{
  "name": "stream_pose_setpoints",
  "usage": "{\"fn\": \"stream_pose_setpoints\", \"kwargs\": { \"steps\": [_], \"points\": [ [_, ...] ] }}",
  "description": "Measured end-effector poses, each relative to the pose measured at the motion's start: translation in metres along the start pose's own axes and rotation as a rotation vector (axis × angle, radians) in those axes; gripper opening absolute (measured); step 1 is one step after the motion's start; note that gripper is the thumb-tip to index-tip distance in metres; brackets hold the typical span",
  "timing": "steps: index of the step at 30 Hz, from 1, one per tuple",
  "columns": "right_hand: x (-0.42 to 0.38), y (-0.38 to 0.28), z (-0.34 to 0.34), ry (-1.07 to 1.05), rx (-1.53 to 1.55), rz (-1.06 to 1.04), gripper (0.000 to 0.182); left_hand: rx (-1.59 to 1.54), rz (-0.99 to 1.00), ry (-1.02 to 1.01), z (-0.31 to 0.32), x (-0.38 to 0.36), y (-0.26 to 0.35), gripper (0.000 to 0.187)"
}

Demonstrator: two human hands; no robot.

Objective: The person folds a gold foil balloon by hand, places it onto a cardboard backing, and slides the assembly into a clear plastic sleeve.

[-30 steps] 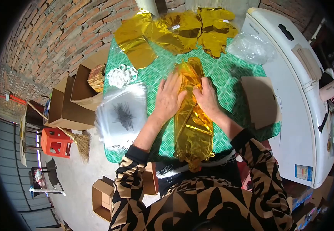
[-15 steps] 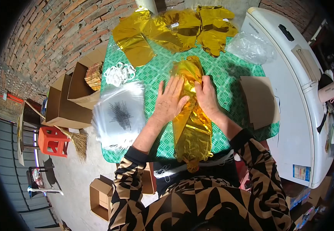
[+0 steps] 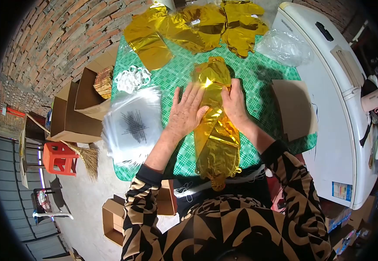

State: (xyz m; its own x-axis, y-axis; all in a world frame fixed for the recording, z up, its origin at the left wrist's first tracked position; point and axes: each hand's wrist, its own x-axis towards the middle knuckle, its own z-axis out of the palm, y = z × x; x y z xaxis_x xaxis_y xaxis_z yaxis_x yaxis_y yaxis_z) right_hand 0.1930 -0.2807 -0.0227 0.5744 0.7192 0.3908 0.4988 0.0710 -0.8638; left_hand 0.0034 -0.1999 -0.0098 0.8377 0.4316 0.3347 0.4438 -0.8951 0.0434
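Observation:
A gold foil balloon, folded into a long strip, lies on the green checked table with its near tip over the front edge. My left hand rests flat along its left side, fingers stretched and thumb on the foil. At the right edge, my right hand has its thumb on top and its fingers curled against the side, closed on the foil; the fingertips are partly hidden. More gold foil balloons lie spread across the back of the table.
Clear plastic bags lie left of my hands, with white rings behind them. Crumpled clear plastic is at the back right. A cardboard sheet lies right, beside a white fridge. Cardboard boxes stand left.
The upper part of the foil has become flatter and smoother. My left hand has shifted slightly left, and my right hand has moved to the foil's right edge. The view has shifted a little.

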Motion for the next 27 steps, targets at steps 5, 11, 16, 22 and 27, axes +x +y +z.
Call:
{"fn": "stream_pose_setpoints", "kwargs": {
  "steps": [5, 11, 16, 22, 27],
  "points": [
    [0.000, 0.003, -0.001, 0.021, -0.052, -0.014, 0.020, -0.055, 0.010, 0.039, -0.001, 0.001, 0.001, 0.067],
    [-0.002, -0.002, -0.001, 0.020, -0.026, 0.023, 0.020, -0.019, 0.042, -0.016, -0.003, 0.003, 0.003, 0.069],
    [0.000, -0.004, -0.002, 0.013, -0.014, 0.043, 0.020, -0.031, 0.071, -0.015, 0.002, 0.006, 0.010, 0.073],
    [0.000, 0.002, -0.002, -0.004, 0.086, 0.085, 0.022, -0.030, 0.048, -0.054, 0.000, 0.006, 0.010, 0.071],
    [0.019, 0.020, -0.010, 0.134, 0.141, -0.079, 0.032, -0.033, 0.032, -0.075, -0.004, 0.006, 0.012, 0.070]
  ]
}}
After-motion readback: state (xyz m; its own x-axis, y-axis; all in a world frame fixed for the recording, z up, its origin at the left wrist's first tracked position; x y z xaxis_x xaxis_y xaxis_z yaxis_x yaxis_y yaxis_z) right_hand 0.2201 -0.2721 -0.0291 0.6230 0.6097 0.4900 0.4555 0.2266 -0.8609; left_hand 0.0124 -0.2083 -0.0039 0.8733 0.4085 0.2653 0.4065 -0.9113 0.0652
